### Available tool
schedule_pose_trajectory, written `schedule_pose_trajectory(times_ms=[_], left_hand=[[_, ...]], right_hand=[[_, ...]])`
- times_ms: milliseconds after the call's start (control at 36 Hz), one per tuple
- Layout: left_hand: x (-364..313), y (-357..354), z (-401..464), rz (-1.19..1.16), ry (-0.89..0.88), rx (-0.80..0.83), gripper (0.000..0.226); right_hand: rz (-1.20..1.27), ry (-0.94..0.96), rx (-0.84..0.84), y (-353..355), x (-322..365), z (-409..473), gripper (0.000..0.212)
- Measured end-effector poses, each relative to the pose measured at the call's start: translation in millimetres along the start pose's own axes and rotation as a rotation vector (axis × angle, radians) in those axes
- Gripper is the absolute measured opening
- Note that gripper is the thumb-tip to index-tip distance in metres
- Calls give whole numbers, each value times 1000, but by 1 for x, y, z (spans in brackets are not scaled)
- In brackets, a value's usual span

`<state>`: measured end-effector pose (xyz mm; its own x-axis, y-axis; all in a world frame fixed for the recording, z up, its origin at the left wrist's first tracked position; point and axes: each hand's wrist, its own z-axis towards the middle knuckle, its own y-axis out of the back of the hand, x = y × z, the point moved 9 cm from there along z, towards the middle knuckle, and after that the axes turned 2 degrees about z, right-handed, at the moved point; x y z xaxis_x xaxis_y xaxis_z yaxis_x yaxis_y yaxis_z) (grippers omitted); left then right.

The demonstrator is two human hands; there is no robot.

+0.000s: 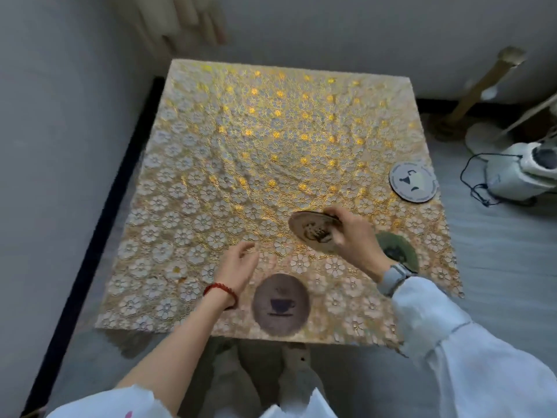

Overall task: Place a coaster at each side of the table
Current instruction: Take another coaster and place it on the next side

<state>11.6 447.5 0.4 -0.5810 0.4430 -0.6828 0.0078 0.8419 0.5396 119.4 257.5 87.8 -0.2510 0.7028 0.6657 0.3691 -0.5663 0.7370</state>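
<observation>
- Right hand [349,233] is up over the surface [211,164], fingers pinched on the rim of a beige coaster [315,232] with a dark print on it. The coaster is tilted, face turned toward the left hand, and looks lifted off the cloth rather than lying flat.
- Left hand [238,262] hovers just above the surface, holding nothing, fingers loosely curled and spread a bit. There's a red bead bracelet [221,292] on that wrist.
- A grey-brown coaster with a teacup picture [281,304] lies flat at the near edge, just beside the left wrist and between the two forearms.
- A green coaster [398,250] lies flat right behind the right wrist, partly hidden by it and by the grey watch [394,277].
- A white coaster with a dark teapot-ish print [413,181] sits at the right edge, beyond the right hand and apart from it.
- The side out past the left hand and the far side past both hands show only the gold flower-lace cloth.
- White sleeves on both arms, the left one pushed way up.
- Kinda blurry overall, so I can't read the prints properly.
</observation>
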Motion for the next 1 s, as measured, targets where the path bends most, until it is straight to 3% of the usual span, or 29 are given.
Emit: schedule_pose_trajectory(times_ms=[83, 139, 250, 306, 389, 472, 528, 611, 667, 722, 861, 1000], left_hand=[[21, 59, -17, -94, 6, -79, 32], [37, 100, -29, -164, 5, -121, 33], [69, 178, -49, -234, -69, -153, 35], [91, 216, -53, -180, -102, -155, 37], [133, 275, -60, -153, -131, -197, 17], [192, 340, -70, -390, -62, -307, 16], [234, 374, -75, -609, 29, -332, 7], [281, 415, -75, -795, 132, -349, 6], [299, 436, -70, -826, 156, -328, 6], [308, 456, -59, -737, 131, -309, 4], [319, 504, -14, -415, 102, -354, 25], [283, 521, 57, -113, -27, -231, 32]], right_hand=[[103, 40, 62, -27, 56, 16, 31], [130, 111, 211, -59, 100, 21, 34], [16, 298, 433, -137, 196, 18, 36], [-19, 326, 457, -177, 240, 20, 30], [77, 324, 439, -227, 305, 25, 30], [382, 146, 413, -270, 345, 38, 46], [620, -57, 523, -314, 362, 38, 55], [853, -289, 678, -378, 396, 30, 41], [936, -338, 606, -400, 420, 36, 24], [891, -327, 465, -408, 435, 49, 25], [297, -47, 229, -395, 464, 93, 28], [103, -126, 45, -366, 431, 142, 27]])
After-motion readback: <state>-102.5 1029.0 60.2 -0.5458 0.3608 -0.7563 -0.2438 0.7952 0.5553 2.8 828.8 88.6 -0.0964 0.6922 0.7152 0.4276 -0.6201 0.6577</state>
